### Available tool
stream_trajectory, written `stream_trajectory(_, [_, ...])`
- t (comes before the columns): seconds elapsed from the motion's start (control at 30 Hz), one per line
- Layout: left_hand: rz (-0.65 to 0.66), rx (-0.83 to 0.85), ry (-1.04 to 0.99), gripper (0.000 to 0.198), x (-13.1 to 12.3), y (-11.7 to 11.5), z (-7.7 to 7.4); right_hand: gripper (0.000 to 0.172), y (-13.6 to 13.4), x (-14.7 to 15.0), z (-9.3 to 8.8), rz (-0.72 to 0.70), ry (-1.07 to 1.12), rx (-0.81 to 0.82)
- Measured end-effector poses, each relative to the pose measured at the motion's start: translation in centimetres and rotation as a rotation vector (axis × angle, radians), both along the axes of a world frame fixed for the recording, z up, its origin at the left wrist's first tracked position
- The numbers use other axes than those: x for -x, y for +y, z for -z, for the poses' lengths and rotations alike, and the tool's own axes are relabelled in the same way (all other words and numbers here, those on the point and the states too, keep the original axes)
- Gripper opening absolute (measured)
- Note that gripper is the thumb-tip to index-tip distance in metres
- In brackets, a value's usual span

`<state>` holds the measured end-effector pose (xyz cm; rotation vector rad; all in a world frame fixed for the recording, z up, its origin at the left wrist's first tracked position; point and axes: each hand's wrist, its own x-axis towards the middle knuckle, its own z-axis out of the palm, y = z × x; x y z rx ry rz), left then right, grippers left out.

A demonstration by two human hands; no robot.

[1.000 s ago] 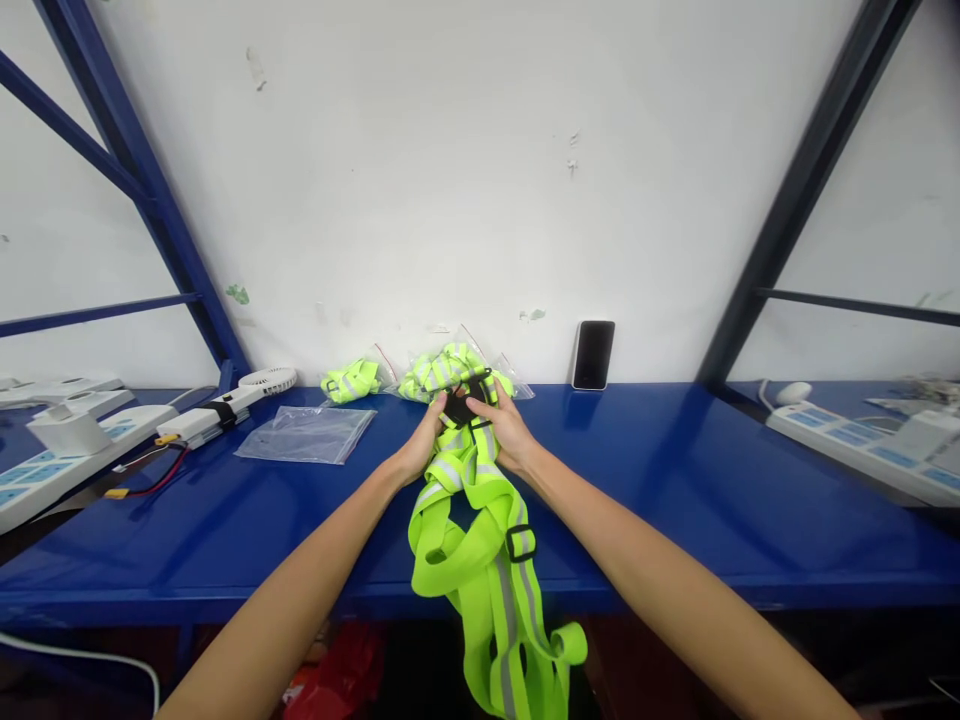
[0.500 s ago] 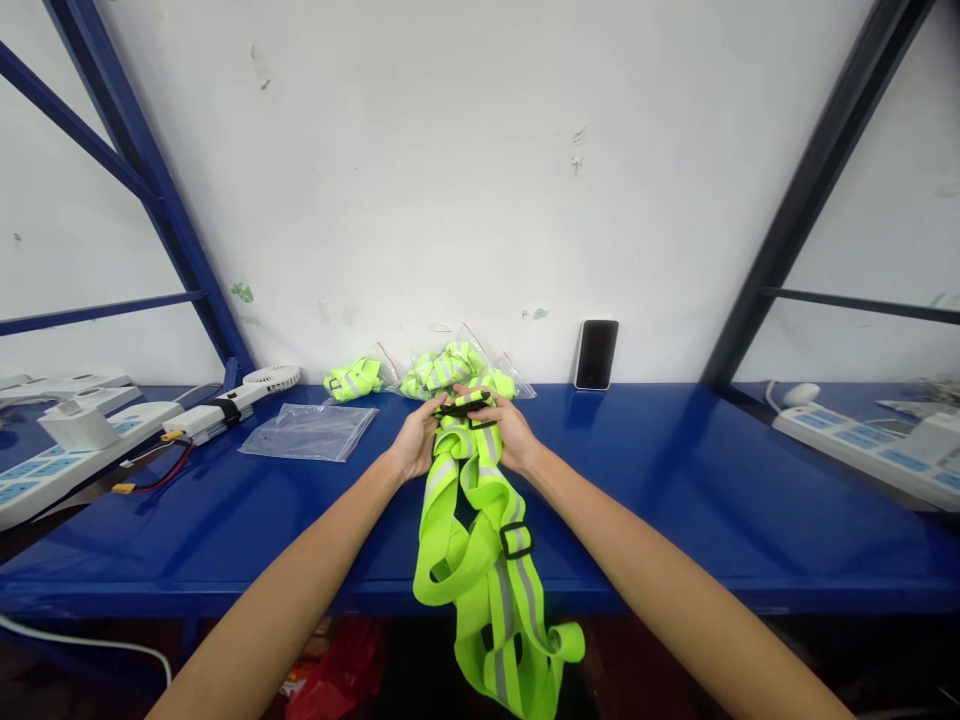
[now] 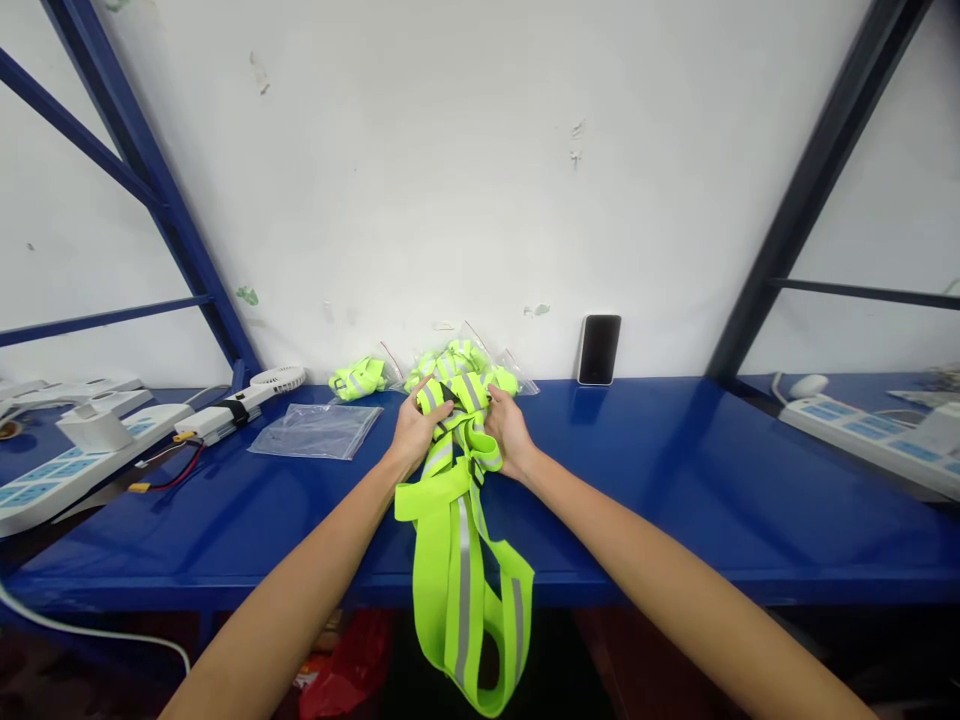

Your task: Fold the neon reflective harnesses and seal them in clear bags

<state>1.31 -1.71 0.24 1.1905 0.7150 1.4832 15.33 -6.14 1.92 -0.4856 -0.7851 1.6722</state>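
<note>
A neon-yellow reflective strap harness with grey stripes and black buckles hangs from both hands, its loops draping over the table's front edge. My left hand is closed on the bunched upper straps, thumb lying near a black buckle. On the other side, my right hand grips the same bundle by its right edge. Just behind the hands, clear bags with folded neon straps lean against the wall. One more bagged strap bundle lies to their left. Some fingers are hidden behind the straps.
Flat clear plastic bags lie left of my hands on the blue table. Farther left are a white handheld fan and a power strip. A phone leans on the wall; another power strip sits at right.
The upper straps have turned and spread between my hands, showing a wide striped band. The hanging loops have swung left and now fall in a different shape.
</note>
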Motion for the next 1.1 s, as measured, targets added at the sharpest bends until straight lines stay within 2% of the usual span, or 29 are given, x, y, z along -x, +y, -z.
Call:
stream_trajectory(0.13, [-0.034,-0.116,0.141,0.056,0.0,-0.2,-0.2,0.037,0.5,0.0,0.5,-0.013,0.029,0.067])
stream_trajectory(0.27, [-0.022,-0.074,0.214,0.050,0.1,-0.3,-0.7,0.038,0.5,0.1,0.4,0.006,0.048,0.170])
stream_trajectory(0.37, [-0.031,-0.094,0.281,0.042,0.4,-0.3,-0.8,0.044,0.3,0.1,0.2,-0.034,0.041,0.183])
stream_trajectory(0.5, [-0.028,-0.260,0.379,0.026,0.7,-0.3,-1.0,0.052,0.2,0.2,0.3,-0.130,-0.014,0.166])
stream_trajectory(0.57, [-0.006,-0.327,0.417,0.023,0.7,-0.3,-1.1,0.047,0.4,0.1,0.5,-0.145,-0.056,0.178])
stream_trajectory(0.7, [0.008,-0.349,0.432,0.027,0.5,-0.6,-1.1,0.028,0.8,-0.5,0.7,-0.116,-0.106,0.158])
stream_trajectory(0.8, [0.011,-0.373,0.469,0.045,0.4,-1.1,-1.1,0.024,0.8,-1.0,0.5,-0.076,-0.104,0.127])
stream_trajectory(0.9, [0.052,-0.256,0.447,0.070,0.7,-1.5,-0.9,0.026,0.7,-1.2,0.2,-0.062,-0.104,0.109])
stream_trajectory(0.97, [0.129,-0.126,0.364,0.082,0.7,-1.6,-0.7,0.032,0.9,-1.2,-0.1,0.003,-0.063,0.070])
stream_trajectory(1.03, [0.228,0.004,0.205,0.086,0.3,-1.5,-0.5,0.042,1.3,-1.2,-0.2,0.098,-0.006,0.029])
stream_trajectory(1.1, [0.286,0.114,0.007,0.079,-0.5,-1.4,-0.5,0.052,1.8,-1.5,-0.2,0.171,0.035,-0.005])
